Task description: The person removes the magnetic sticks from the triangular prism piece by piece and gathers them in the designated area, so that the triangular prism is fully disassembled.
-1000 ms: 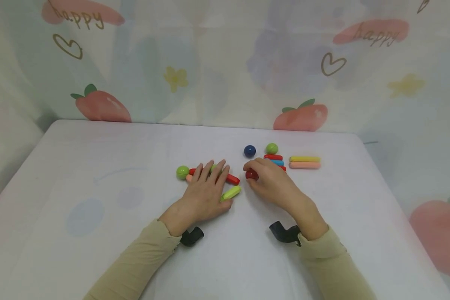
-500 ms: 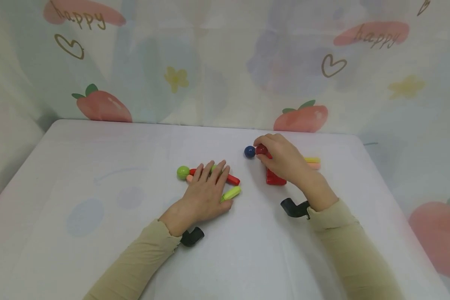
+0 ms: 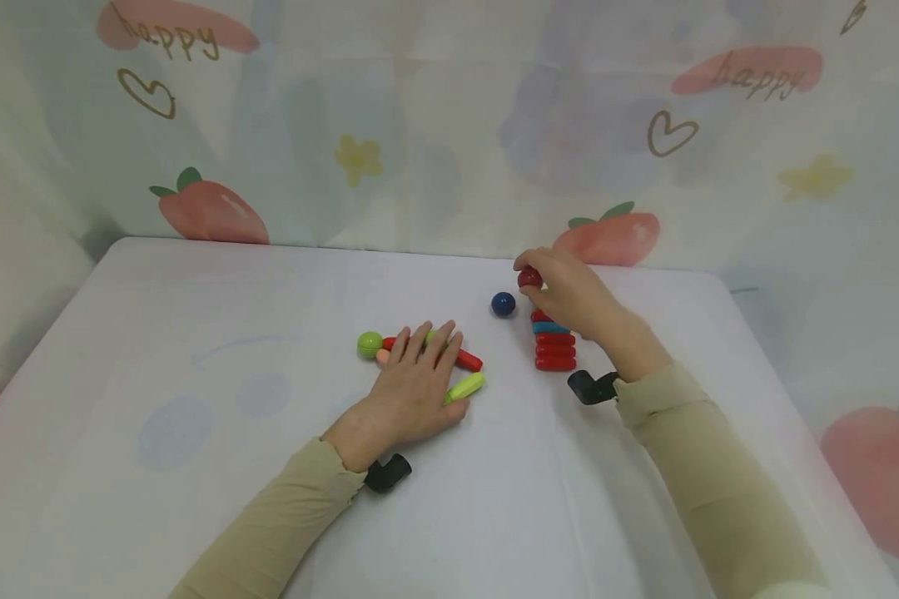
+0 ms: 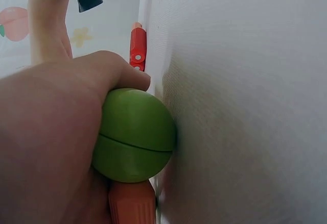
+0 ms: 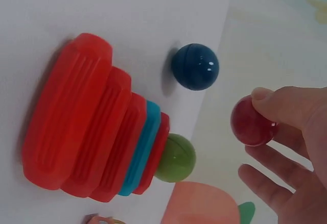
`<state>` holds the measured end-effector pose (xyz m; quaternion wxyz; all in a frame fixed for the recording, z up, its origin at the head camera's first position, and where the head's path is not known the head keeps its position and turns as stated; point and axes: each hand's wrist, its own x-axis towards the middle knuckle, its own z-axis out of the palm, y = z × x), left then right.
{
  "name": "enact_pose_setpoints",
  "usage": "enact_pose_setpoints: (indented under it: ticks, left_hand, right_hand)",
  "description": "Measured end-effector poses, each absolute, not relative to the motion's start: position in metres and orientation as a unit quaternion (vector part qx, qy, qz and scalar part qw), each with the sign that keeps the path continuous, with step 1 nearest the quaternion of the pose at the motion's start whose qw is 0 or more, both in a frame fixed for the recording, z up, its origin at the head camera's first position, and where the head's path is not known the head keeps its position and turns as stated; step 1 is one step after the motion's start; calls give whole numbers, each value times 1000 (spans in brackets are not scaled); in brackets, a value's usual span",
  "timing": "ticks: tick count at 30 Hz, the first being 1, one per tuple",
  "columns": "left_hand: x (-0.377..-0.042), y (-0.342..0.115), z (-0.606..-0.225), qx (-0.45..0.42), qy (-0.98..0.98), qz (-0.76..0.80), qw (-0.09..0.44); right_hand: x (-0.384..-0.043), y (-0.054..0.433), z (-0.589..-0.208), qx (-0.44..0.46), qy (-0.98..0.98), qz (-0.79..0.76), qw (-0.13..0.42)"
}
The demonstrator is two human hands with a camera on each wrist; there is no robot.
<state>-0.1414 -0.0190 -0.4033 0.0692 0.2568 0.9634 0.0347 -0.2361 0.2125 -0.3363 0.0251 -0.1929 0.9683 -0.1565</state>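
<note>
My left hand lies spread over a small group of pieces, fingers straight. Around it show a green ball, a red stick and a lime stick. A green ball and an orange ribbed piece sit under the palm in the left wrist view. With thumb and fingers, my right hand pinches a dark red ball, held off the table near its far edge. Below it lies a row of red sticks and one blue stick, side by side.
A navy ball rests left of the row. Another green ball touches the row's far end; the right hand hides it in the head view. The white table ends at a printed cloth backdrop.
My right hand has carried the red ball away from me and slightly right, past the navy ball and over the row's far end. The left hand has stayed put.
</note>
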Motion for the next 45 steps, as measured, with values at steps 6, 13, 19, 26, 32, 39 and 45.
enact_pose_setpoints:
  ticks: [6, 13, 19, 26, 32, 39, 45]
  left_hand:
    - [-141, -19, -403, 254, 964, 36, 68]
    - [-142, -19, -405, 256, 964, 32, 64]
    - [-143, -18, -405, 255, 964, 32, 67]
    - [-142, -18, -404, 253, 964, 35, 71]
    - [-142, -17, -404, 253, 964, 37, 71]
    - [-143, -17, -404, 254, 964, 39, 71]
    - [-143, -17, -405, 250, 965, 36, 77]
  right_hand:
    - [-248, 210, -343, -203, 966, -157, 22]
    - [-259, 209, -350, -202, 966, -159, 32]
    - [-266, 212, -357, -182, 967, -168, 59]
    - [-271, 215, -368, -166, 967, -175, 81]
    - [-272, 215, -371, -163, 971, -151, 91]
    - [-267, 215, -364, -150, 968, -170, 108]
    - [-258, 217, -356, -138, 967, -183, 109]
